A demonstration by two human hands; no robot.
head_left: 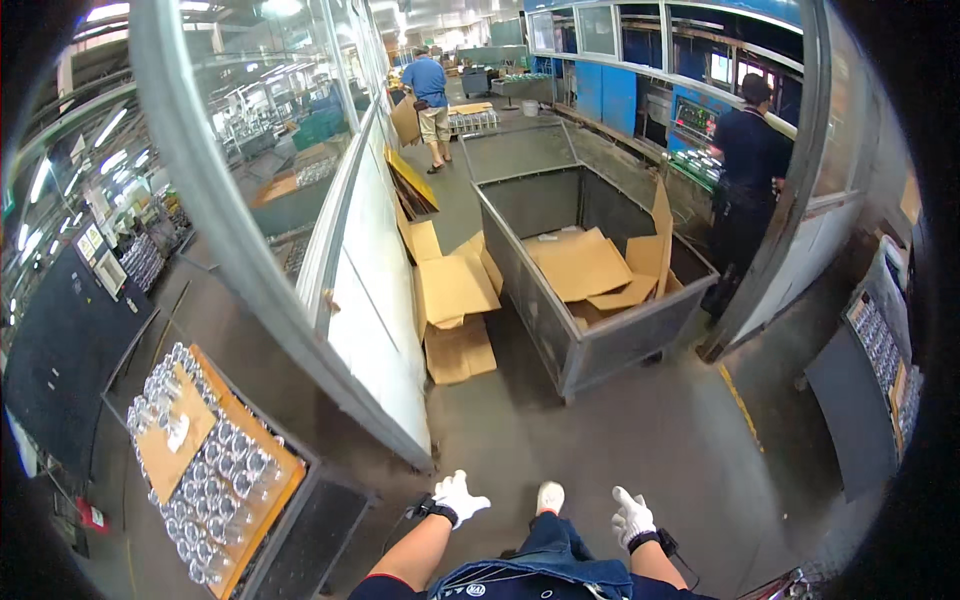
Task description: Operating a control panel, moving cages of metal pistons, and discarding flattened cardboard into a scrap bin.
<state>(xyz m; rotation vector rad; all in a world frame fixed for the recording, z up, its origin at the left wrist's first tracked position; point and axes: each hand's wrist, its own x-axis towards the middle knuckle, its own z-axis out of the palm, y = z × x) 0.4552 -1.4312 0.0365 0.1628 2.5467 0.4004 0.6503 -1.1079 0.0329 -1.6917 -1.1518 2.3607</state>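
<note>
My left hand (460, 498), in a white glove, is held out low at the front with its fingers apart and nothing in it. Also gloved in white, my right hand (632, 517) hangs to the right of my body, fingers spread and holding nothing. Neither hand touches anything. To the left of my left hand stands a cart topped by an orange-edged board (285, 478) with rows of clear glass jars (215, 470). A flat piece of cardboard (178, 433) lies over some of the jars, with a small white item (178, 434) on it.
Ahead, a grey metal bin cart (630, 350) holds flattened cardboard (580, 262). Folded cardboard boxes (455, 290) lean by the white partition (375, 300). A door frame post (765, 250) rises at right. One person (428, 85) carries cardboard farther off; another (750, 150) stands beside a control panel (695, 118).
</note>
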